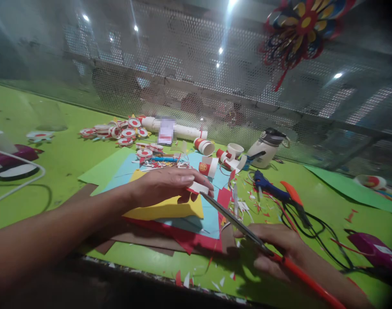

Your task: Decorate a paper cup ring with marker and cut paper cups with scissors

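My left hand (170, 185) holds a small red-and-white paper cup piece (198, 188) by its fingertips above a stack of coloured paper sheets (170, 210). My right hand (279, 249) grips orange-handled scissors (237, 223), whose blades point up and left to the cup piece and touch its edge. Paper scraps lie on the green table (64, 159) around both hands.
Several cut red-and-white paper cups (212, 165) and round paper flowers (125, 131) lie at the back. A blue glue gun (269, 186), a white bottle (266, 148), black cable (315, 227) and a purple tool (372, 249) sit to the right. A mesh wall with a paper flower (302, 25) stands behind.
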`<state>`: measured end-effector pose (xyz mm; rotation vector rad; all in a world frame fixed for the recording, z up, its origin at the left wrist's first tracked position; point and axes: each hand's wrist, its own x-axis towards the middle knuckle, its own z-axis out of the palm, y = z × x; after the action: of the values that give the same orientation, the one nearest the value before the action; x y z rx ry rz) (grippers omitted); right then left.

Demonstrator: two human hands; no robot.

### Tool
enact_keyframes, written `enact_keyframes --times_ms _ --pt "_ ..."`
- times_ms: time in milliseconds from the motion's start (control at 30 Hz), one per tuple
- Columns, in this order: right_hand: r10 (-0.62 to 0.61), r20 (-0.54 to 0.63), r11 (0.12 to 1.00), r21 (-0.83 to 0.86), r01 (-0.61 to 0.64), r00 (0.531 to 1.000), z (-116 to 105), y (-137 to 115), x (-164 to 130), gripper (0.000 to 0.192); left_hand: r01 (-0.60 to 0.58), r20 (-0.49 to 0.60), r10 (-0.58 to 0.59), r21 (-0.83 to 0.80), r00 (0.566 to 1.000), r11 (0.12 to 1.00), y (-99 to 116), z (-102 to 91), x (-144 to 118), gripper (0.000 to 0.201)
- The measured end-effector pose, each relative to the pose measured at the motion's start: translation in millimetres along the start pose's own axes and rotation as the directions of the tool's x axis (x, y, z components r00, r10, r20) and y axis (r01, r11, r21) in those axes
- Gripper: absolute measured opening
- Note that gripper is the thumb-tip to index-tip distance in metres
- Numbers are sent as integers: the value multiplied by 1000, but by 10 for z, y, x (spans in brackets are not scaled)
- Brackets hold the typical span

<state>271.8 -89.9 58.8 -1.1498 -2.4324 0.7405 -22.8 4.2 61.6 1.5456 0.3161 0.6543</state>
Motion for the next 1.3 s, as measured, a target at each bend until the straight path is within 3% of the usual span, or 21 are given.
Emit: enact_keyframes --times_ms 233,633,1133,1233,1300 --pt "21 131 986 163 -42 991 -77 26 3 34 0 4 0 21 1000 1000 -10 -29 -7 32" --pt "-7 125 988 157 -13 992 -123 56 18 33 5 -51 3 155 999 988 24 -38 -12 32" --pt "-30 156 974 226 -6 987 -148 29 62 35 9 -50 -3 121 999 993 14 -58 4 32" --pt "26 126 961 269 -60 992 -118 -90 49 36 -13 -54 23 181 998 983 2 -74 5 32" --pt "136 66 943 298 -150 988 -99 -187 19 36 -26 -44 37 210 998 977 -15 -95 3 33"
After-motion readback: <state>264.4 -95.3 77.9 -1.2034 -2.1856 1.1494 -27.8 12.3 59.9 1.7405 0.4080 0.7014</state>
